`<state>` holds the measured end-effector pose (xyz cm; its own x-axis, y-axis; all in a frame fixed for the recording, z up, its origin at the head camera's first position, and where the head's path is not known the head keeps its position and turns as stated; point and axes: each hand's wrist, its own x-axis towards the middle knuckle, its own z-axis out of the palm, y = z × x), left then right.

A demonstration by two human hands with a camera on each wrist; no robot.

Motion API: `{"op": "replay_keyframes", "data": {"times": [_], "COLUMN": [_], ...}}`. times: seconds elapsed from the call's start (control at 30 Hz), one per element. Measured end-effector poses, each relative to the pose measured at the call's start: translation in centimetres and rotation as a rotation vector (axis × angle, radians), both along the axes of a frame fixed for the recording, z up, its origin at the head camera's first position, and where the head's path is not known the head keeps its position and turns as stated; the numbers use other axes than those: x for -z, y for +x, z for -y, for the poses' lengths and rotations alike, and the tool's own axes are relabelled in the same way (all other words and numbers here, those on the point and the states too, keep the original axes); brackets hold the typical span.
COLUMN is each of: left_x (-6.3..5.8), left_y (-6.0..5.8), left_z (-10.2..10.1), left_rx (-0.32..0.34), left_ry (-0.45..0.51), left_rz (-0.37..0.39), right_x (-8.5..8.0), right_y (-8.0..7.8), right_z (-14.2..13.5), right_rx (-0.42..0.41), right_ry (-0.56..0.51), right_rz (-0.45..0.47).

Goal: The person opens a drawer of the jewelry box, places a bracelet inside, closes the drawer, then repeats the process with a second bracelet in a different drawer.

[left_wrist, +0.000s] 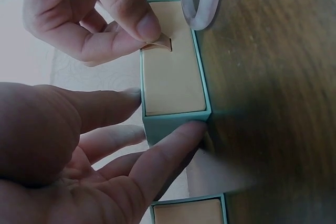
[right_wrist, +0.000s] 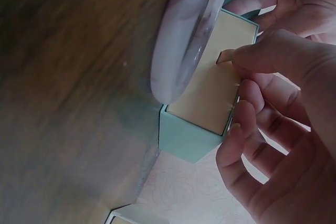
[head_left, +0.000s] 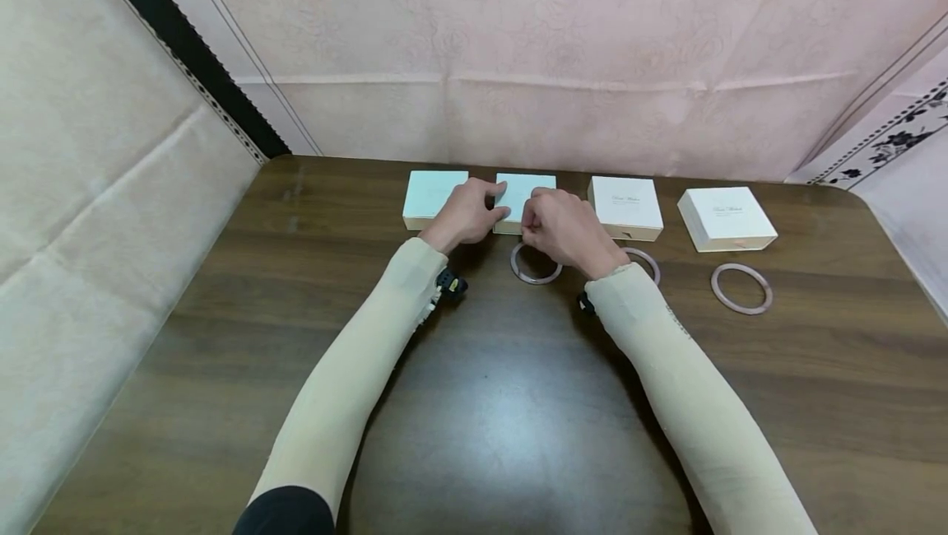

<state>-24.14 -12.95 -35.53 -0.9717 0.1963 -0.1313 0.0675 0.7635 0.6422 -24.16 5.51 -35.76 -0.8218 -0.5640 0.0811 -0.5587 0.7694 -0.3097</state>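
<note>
A small mint-green drawer box (head_left: 524, 183) with a cream front stands between the two hands. My left hand (head_left: 465, 212) holds its left end, the fingertips (left_wrist: 131, 98) on the top and side and another digit low at the front corner. With thumb and forefinger, my right hand (head_left: 566, 226) pinches the short ribbon tab (right_wrist: 226, 56) on the drawer front (right_wrist: 210, 87). The drawer sits flush in its sleeve. A pale lilac bangle (head_left: 536, 281) lies on the table just before this box, partly hidden by the right hand in the head view.
Another mint-green box (head_left: 434, 189) stands to the left, and two white boxes (head_left: 626, 202) (head_left: 727, 216) to the right, along the table's back edge. A second bangle (head_left: 650, 262) is partly behind the right wrist; a third bangle (head_left: 741, 289) lies farther right. Pale cloth hangs behind.
</note>
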Motion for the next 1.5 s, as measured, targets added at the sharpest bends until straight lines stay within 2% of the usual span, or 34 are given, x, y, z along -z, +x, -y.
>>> {"op": "replay_keyframes", "data": {"times": [0.67, 1.5], "left_x": [0.08, 0.23], "left_y": [-0.21, -0.37], "left_z": [-0.05, -0.01], "left_rx": [0.016, 0.012], "left_ry": [-0.023, -0.034], "left_rz": [-0.012, -0.013], "right_x": [0.24, 0.08], "right_y": [-0.28, -0.14], "right_z": [-0.10, -0.13], "right_rx": [-0.003, -0.012], "right_ry": [-0.006, -0.003], "right_rz": [-0.038, -0.009]}}
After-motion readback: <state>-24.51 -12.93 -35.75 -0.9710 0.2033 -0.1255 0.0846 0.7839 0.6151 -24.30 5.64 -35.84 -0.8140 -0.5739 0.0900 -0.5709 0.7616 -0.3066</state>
